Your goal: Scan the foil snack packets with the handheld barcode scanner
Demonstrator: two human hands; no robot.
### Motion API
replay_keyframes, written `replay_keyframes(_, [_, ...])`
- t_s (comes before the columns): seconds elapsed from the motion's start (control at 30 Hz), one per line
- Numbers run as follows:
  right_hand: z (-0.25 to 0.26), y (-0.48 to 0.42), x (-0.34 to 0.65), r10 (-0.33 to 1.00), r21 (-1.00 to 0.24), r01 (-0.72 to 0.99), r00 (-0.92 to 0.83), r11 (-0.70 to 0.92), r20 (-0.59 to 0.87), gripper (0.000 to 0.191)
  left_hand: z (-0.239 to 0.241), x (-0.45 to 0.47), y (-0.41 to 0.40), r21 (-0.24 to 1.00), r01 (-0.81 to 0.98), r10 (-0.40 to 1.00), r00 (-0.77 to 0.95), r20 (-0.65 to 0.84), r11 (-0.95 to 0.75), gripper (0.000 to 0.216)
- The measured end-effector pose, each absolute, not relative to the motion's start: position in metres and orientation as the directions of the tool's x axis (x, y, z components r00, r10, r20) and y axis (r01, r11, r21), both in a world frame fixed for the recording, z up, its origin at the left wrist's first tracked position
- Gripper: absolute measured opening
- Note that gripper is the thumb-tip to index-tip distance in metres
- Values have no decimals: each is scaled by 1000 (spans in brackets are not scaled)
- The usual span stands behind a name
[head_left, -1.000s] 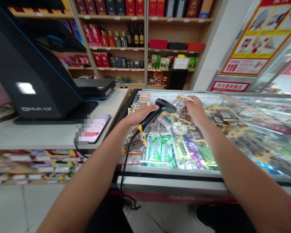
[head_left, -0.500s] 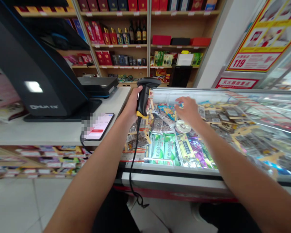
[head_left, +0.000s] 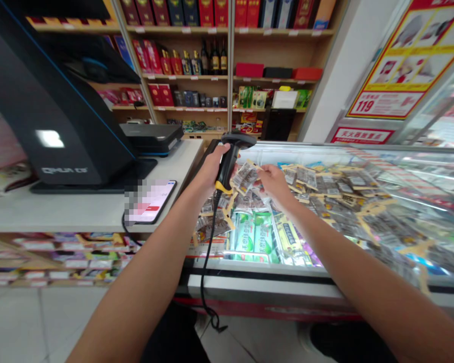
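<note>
My left hand (head_left: 215, 164) is wrapped round the handle of a black and yellow barcode scanner (head_left: 228, 164), its head pointing to the right and its cord hanging down over the freezer's front. My right hand (head_left: 274, 182) pinches the edge of a small snack packet (head_left: 245, 176) with a tan border and a printed back. The packet is held up beside the scanner's handle, above the glass top. More such packets (head_left: 327, 184) lie spread over the glass to the right, and others (head_left: 214, 224) lie to the left.
A chest freezer (head_left: 265, 285) with green-wrapped ice pops (head_left: 245, 234) under its glass stands before me. On the white counter (head_left: 79, 214) at left are a phone (head_left: 155, 201) and a dark checkout machine (head_left: 71, 121). Shelves of boxes and bottles (head_left: 215, 55) line the back.
My right hand, empty and over the glass before, now holds a snack packet and has moved left towards the scanner. The scanner sits slightly lower and further right in view.
</note>
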State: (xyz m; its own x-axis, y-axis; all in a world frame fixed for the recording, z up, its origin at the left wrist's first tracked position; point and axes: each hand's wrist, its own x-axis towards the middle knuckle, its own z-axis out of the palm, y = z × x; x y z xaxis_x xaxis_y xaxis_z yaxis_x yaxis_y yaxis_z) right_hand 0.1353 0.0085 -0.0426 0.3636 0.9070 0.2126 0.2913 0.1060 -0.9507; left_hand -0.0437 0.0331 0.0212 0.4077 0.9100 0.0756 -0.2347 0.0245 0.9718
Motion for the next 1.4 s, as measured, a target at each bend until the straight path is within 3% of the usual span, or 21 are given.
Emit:
replay_keyframes(0.13, [-17, -1, 169, 821, -942, 264, 477, 208, 315, 14, 21, -46, 32, 985, -172, 864, 493, 99, -15, 40])
replay_keyframes(0.27, [-10, 2, 194, 768, -952, 242, 567, 190, 298, 12, 19, -42, 26, 994, -78, 796, 596, 105, -73, 42])
replay_keyframes(0.83, [-18, 15, 218, 636, -763, 582, 483, 281, 602, 11, 20, -36, 24, 990, -117, 775, 617, 138, -83, 44])
replay_keyframes(0.9, [-14, 13, 232, 593, -746, 622, 515, 238, 619, 10, 20, -37, 26, 988, -141, 785, 603, 141, -69, 46])
replay_keyframes(1.07, [-12, 1, 281, 552, -626, 777, 551, -67, 625, 17, 25, -44, 32, 975, -217, 828, 540, 155, -41, 50])
replay_keyframes(1.13, [-18, -1, 285, 568, -537, 838, 487, -93, 663, 23, 28, -47, 33, 970, -240, 838, 520, 165, -42, 52])
replay_keyframes(1.23, [-31, 3, 250, 617, -359, 933, 274, 16, 738, 32, 28, -49, 34, 966, -257, 843, 512, 163, -31, 52])
replay_keyframes(1.33, [-47, 5, 179, 793, -436, 863, 70, 257, 606, 19, 27, -49, 35, 964, -264, 843, 515, 156, -17, 52])
replay_keyframes(1.4, [-59, 4, 133, 874, -487, 804, -80, 341, 478, 26, 26, -48, 34, 965, -263, 847, 511, 146, -7, 52])
